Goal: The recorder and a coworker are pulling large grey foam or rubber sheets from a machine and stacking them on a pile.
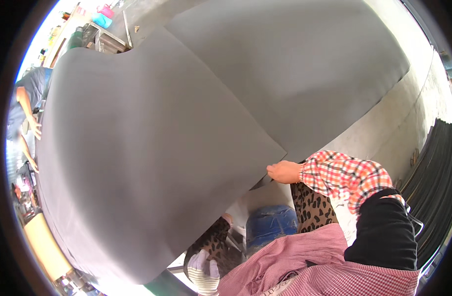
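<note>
Right hand (283,172) pinches grey sheet (162,138) near corner, probably steadying loose edge; left hand indistinct, can't tell grip.

A few dark printed letters show on the pale patch (281,286) on the front of the pink-and-white checked cloth garment (312,254), tilted along its folds near the lower edge of the view. The run is short and broken (creases seem to swallow part of it), so no whole word can be read with certainty, and a dark curved mark (289,275) sits just above the letters.
</note>
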Action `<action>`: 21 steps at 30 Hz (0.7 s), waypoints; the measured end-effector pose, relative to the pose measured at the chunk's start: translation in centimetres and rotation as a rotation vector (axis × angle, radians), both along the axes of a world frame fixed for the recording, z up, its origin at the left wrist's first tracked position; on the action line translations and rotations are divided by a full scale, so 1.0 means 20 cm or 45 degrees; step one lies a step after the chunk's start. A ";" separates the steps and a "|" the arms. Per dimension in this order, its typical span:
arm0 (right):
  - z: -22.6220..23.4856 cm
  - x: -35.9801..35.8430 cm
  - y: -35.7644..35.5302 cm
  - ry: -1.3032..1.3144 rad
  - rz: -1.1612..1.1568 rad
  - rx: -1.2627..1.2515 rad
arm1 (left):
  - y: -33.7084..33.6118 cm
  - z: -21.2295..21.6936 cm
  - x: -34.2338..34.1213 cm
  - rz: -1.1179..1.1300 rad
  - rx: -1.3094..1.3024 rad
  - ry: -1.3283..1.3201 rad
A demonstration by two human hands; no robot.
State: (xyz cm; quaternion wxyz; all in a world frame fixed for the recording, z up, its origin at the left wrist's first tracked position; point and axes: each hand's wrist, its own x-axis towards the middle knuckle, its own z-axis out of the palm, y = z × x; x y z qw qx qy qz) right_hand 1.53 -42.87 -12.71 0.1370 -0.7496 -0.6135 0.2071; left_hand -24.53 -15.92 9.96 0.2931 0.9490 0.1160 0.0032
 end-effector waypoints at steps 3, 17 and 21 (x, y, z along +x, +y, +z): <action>0.39 0.12 -0.04 0.235 -0.192 -0.030 | -0.29 -0.05 0.03 0.655 -0.958 0.236; 1.37 0.27 -0.45 0.052 -0.886 0.649 | -0.27 -0.72 0.86 1.310 -1.385 -0.202; 1.14 0.24 -0.68 0.331 -1.158 0.789 | -0.22 -0.53 1.11 0.940 -1.190 -0.401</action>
